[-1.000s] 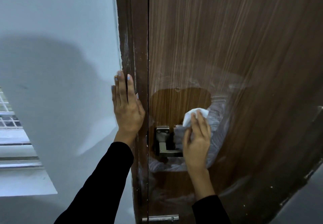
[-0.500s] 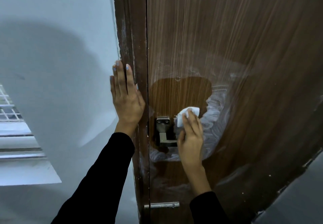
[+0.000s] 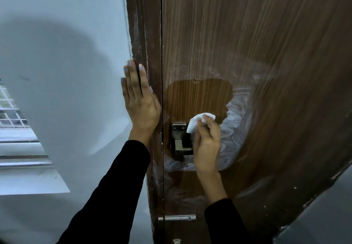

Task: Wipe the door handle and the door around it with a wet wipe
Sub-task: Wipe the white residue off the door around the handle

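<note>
While our left hand (image 3: 140,100) is lying flat with fingers spread open on the door frame (image 3: 142,34), our right hand (image 3: 206,140) is pinching the white wet wipe (image 3: 196,121) against the brown door (image 3: 247,43), just beside the metal door handle (image 3: 180,139).

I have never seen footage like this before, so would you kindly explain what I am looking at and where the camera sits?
There is no machine here. A person wears one wide-angle camera on the head, looking forward and down at their own two hands, so the arms in black sleeves reach in from below. The left hand rests flat against the door frame beside the pale wall. The right hand holds a crumpled white wet wipe against the brown wooden door, just right of the metal door handle. Around the handle is a darker patch ringed by whitish streaks.
</note>
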A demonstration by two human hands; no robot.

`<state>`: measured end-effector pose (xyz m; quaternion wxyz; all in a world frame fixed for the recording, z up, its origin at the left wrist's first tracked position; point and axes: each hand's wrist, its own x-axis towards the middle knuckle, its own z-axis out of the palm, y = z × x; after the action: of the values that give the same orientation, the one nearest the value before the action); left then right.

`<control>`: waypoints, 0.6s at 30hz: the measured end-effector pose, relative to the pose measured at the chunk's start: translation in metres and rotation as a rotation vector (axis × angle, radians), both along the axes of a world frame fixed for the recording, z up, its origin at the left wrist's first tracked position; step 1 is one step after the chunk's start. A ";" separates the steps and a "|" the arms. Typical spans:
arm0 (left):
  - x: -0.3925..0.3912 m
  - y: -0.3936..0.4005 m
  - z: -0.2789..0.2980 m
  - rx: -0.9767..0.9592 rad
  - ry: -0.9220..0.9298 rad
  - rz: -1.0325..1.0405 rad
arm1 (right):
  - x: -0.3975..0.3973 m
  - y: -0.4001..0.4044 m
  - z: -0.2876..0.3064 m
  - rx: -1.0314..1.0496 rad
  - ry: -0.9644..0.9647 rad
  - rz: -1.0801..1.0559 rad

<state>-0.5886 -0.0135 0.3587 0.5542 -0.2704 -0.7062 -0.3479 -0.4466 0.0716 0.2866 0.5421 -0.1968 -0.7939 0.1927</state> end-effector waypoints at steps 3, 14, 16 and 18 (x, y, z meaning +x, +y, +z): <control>0.000 0.002 -0.004 0.008 0.001 0.001 | 0.003 0.005 -0.005 0.012 -0.013 -0.022; -0.006 0.004 -0.011 0.013 0.045 0.008 | 0.009 0.020 0.003 -0.148 0.175 -0.132; -0.006 0.005 -0.011 0.015 0.046 0.014 | 0.009 0.022 0.009 -0.215 0.267 -0.154; -0.007 0.005 -0.011 0.017 0.051 0.016 | 0.003 0.014 0.013 -0.199 0.264 -0.121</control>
<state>-0.5954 -0.0085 0.3472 0.5770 -0.2688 -0.6909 -0.3426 -0.4436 0.0855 0.3001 0.6299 -0.2700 -0.6797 0.2614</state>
